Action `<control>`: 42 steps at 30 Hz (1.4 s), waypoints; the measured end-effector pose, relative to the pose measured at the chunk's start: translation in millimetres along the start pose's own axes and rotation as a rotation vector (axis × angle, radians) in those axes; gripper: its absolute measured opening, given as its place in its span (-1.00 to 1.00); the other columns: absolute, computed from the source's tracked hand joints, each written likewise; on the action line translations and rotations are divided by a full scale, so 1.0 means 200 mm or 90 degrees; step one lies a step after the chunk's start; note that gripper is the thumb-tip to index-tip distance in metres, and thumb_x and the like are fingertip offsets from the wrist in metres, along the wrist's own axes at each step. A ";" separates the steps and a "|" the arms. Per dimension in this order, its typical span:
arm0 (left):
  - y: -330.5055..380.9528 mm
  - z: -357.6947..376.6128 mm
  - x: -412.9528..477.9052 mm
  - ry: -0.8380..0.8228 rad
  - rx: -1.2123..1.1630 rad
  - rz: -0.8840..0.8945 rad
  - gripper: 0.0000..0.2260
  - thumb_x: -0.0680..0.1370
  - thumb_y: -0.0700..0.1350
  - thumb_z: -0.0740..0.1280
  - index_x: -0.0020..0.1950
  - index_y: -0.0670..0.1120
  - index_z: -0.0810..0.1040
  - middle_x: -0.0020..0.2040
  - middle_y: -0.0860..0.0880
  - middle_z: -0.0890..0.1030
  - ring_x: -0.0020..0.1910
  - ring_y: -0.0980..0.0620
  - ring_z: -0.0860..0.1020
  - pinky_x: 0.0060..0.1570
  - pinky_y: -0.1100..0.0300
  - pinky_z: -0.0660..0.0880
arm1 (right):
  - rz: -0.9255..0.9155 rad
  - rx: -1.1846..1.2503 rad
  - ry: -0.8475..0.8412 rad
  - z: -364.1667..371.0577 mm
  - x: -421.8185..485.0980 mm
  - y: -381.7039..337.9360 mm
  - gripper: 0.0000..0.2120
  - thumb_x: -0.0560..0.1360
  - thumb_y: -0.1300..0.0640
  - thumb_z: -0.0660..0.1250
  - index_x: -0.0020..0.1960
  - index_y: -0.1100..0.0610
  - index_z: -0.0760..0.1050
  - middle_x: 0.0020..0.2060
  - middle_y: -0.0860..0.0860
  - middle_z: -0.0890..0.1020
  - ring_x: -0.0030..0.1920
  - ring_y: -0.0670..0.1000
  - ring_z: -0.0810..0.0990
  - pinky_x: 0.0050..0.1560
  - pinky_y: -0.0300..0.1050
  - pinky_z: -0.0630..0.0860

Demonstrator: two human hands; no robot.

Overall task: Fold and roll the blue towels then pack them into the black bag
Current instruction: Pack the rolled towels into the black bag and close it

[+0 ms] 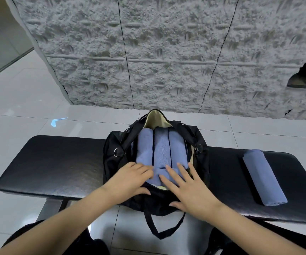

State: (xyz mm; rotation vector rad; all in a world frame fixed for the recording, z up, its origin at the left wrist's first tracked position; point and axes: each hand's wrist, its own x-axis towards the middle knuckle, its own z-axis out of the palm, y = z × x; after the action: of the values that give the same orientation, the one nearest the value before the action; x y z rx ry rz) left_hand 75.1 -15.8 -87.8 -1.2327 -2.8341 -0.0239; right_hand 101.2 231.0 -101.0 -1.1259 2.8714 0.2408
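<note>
We look down on a glossy floor of pale tiles (29, 100), closed off behind by a rough grey textured wall panel (167, 52) cut by thin black seams. Across the middle runs a black padded bench (56, 162), its cover shiny and faintly grained.

The black fabric duffel bag (111, 144) sits on the bench at its centre, unzipped and gaping upward, with a cream lining (156, 120) showing at the far end. A silver metal ring (117, 152) hangs on its left side and a small zip pull (196, 150) on its right. A black carry strap (159, 232) loops down over the bench's near edge toward us.

Inside the bag, three rolled blue towels (160, 148) lie side by side, touching, their length running away from us. A fourth blue towel (156, 176) lies crosswise at the near end of the opening, against the ends of those three.

The left hand (132, 179) rests palm down on that crosswise towel, fingers bent so the tips meet the cloth and the thumb lying on the bag's near rim. The picture is soft there, so we cannot tell whether those fingers grasp the towel or only press it. The right hand (189, 188) is flat and released, fingers straight and spread. Its fingertips lie on the same towel, and its thumb is on the bag's near wall.

One more rolled blue towel (264, 177) lies alone on the right of the bench, well apart from the bag and angled slightly.
</note>
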 end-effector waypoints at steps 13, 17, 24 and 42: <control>0.04 0.17 -0.13 0.129 0.033 -0.022 -0.77 0.64 0.06 0.09 -0.10 -0.03 0.39 0.05 0.05 0.64 0.02 0.11 0.60 0.23 0.09 0.31 | -0.020 -0.060 0.062 0.11 -0.06 0.02 -0.09 0.13 0.24 0.52 0.43 -0.06 0.31 0.39 0.14 0.40 0.35 0.25 0.41 0.26 0.36 0.33; 0.06 0.23 -0.17 0.072 0.050 -0.078 -0.62 0.66 0.07 -0.02 0.21 -0.08 0.49 0.19 0.01 0.60 0.23 0.08 0.53 0.34 -0.01 0.23 | 0.008 -0.062 0.083 0.15 -0.06 0.01 -0.06 0.12 0.27 0.51 0.45 -0.05 0.28 0.40 0.15 0.38 0.38 0.26 0.36 0.31 0.40 0.24; 0.08 0.24 -0.21 -0.063 0.116 -0.070 -0.43 0.58 0.17 0.01 0.54 -0.04 0.11 0.54 -0.05 0.14 0.50 -0.03 0.16 0.36 -0.18 0.11 | 0.056 -0.010 0.048 0.22 -0.07 -0.04 -0.07 0.26 0.10 0.52 0.52 -0.04 0.12 0.50 0.16 0.17 0.48 0.27 0.14 0.28 0.41 0.27; 0.17 0.18 -0.15 -0.012 -0.022 -0.186 -0.50 0.65 0.13 -0.18 0.28 0.04 0.49 0.30 0.07 0.52 0.27 0.08 0.50 0.39 -0.09 0.10 | 0.865 0.283 -0.127 0.37 -0.46 0.70 -0.29 0.49 0.23 0.25 0.48 0.06 -0.09 0.29 0.22 0.30 0.24 0.22 0.30 0.19 0.17 0.33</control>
State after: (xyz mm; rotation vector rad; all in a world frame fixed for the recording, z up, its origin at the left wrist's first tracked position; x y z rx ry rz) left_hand 119.1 -13.0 -125.5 -0.8174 -3.0149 -0.0742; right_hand 73.1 406.8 -147.3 0.9192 2.7226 -0.2396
